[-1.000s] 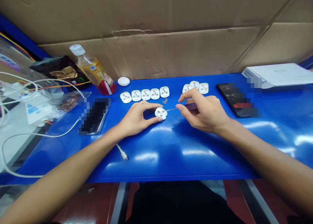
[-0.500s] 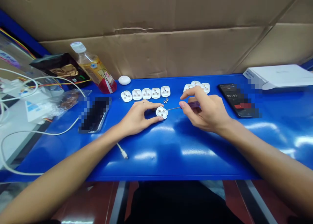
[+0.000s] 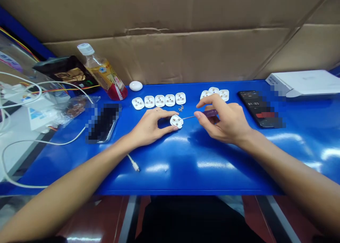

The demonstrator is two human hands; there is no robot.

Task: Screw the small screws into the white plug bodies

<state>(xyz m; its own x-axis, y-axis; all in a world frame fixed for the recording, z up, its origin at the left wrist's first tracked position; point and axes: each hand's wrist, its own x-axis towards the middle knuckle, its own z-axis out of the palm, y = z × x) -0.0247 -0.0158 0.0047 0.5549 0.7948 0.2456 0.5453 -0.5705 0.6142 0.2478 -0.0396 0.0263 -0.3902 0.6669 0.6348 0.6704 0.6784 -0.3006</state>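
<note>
My left hand point(image 3: 152, 127) pinches a small white plastic housing point(image 3: 176, 121) between thumb and forefinger, against the blue table. Metal parts show inside the housing. In my right hand point(image 3: 225, 119) is a screwdriver point(image 3: 210, 113) with a purple handle, held nearly level. Its thin shaft points left and the tip meets the right side of the housing; whether it sits in a screw is too small to tell. Just behind the housing lies a little pile of screws point(image 3: 181, 109). Several similar white housings point(image 3: 159, 100) stand in a row beyond my left hand.
Three more white housings point(image 3: 224, 95) lie behind my right hand. A phone point(image 3: 256, 108) showing a timer and a white box point(image 3: 302, 81) are at right. Leftward are another phone point(image 3: 103, 122), a drink bottle point(image 3: 106, 75), a white oval object point(image 3: 136, 86) and a white cable point(image 3: 135, 166).
The view has shifted very slightly. Both hands keep their places, and the screwdriver's handle shows a little more between the right fingers.
</note>
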